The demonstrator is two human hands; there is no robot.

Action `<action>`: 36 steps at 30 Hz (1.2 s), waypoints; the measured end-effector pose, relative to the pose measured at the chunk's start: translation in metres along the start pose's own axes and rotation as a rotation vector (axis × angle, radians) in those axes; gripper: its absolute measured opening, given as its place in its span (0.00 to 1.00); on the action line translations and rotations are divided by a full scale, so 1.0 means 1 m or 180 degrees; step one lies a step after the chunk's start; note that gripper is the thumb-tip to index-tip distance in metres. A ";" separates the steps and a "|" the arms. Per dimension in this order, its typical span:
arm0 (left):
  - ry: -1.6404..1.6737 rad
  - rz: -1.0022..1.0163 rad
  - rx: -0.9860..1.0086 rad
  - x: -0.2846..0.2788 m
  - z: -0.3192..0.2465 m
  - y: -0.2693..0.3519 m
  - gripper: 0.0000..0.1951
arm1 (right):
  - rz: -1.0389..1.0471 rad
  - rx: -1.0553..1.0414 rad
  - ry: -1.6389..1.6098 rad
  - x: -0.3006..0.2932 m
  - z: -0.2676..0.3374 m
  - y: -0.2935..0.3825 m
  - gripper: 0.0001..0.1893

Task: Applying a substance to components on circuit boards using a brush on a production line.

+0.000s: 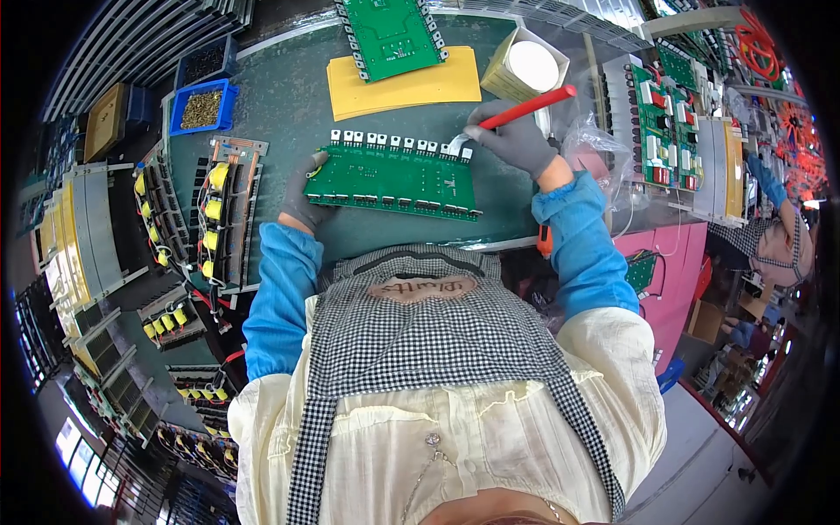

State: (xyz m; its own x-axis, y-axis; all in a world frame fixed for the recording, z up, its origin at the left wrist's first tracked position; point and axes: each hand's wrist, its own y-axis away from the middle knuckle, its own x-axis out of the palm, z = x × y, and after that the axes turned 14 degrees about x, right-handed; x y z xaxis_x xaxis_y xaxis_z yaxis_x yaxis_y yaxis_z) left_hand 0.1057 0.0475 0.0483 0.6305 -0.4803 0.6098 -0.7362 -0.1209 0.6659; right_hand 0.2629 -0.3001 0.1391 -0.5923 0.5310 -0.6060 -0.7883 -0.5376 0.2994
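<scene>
My left hand (308, 190), in a grey glove, grips the left end of a green circuit board (394, 176). Upright transistors with metal tabs line the board's far edge, and dark ones run along its near edge. In my gloved right hand (510, 139) is a brush with a red handle (528, 108); its pale bristles touch the transistors near the far right corner. Beyond the board, a second green circuit board (394, 39) lies partly on yellow sheets (403, 88). A round white container (533, 67) sits in an open carton at the back right.
At the left are a blue bin of brass-coloured screws (201, 110), a dark bin (207, 60) and assemblies with yellow coils (213, 210). Clear plastic film (597, 154) and a populated circuit board (663, 131) lie at the right. Another person (777, 243) is at the far right.
</scene>
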 end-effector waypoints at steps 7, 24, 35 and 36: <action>0.0038 -0.0049 0.0025 -0.003 0.001 0.000 0.19 | -0.0013 -0.0127 -0.0014 0.001 0.002 0.002 0.09; 0.0059 0.0030 -0.0067 0.001 -0.002 0.001 0.18 | 0.0243 -0.0256 0.0349 0.007 0.019 -0.011 0.10; 0.0017 0.0049 0.0000 -0.001 0.000 -0.001 0.18 | 0.0047 0.0043 -0.0323 0.003 0.023 -0.013 0.10; 0.0059 0.0011 -0.0023 -0.002 0.001 -0.001 0.18 | 0.0104 -0.0020 -0.0466 0.002 0.026 -0.013 0.10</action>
State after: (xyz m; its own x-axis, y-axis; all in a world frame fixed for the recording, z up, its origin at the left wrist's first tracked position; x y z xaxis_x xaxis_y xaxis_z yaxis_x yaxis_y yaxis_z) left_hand 0.1051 0.0480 0.0456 0.6324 -0.4646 0.6199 -0.7366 -0.1131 0.6668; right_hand 0.2678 -0.2749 0.1534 -0.6360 0.6026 -0.4820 -0.7674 -0.5599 0.3124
